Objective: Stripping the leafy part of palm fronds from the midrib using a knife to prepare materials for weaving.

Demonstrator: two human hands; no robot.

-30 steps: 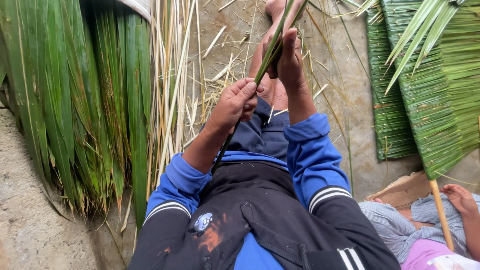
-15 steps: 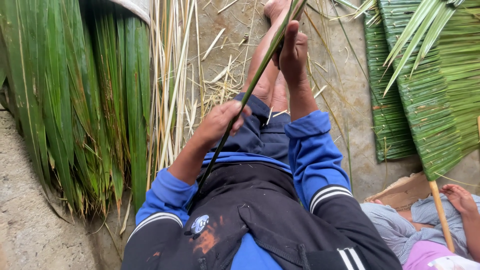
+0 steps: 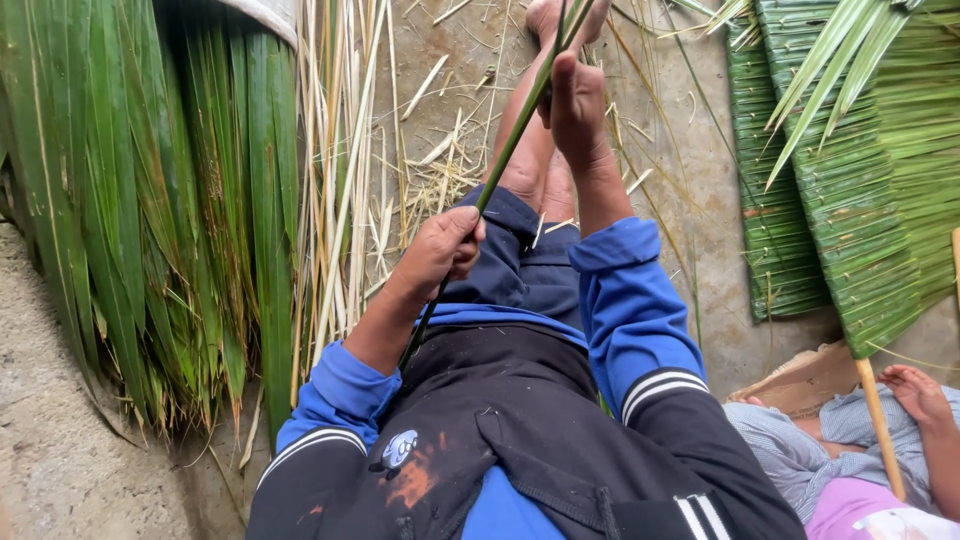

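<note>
I hold one long narrow green palm leaf (image 3: 505, 150) that runs diagonally from my lap up past my feet. My left hand (image 3: 440, 250) grips its lower part, fingers closed around it above my knee. Farther up, my right hand (image 3: 577, 105) pinches the same leaf with the thumb raised along it. My bare foot (image 3: 550, 18) rests on the concrete floor just beyond the right hand. Both sleeves are blue with dark cuffs.
A thick heap of long green leaves (image 3: 150, 200) lies at left, with dry pale strips (image 3: 340, 150) beside it. Woven green leaf panels (image 3: 850, 180) lie at right. Another person's hand (image 3: 915, 392) rests by a wooden stick (image 3: 880, 430) at lower right.
My left hand has slid down the leaf toward my lap, then closed on it again. My right hand has shifted slightly upward along the leaf.
</note>
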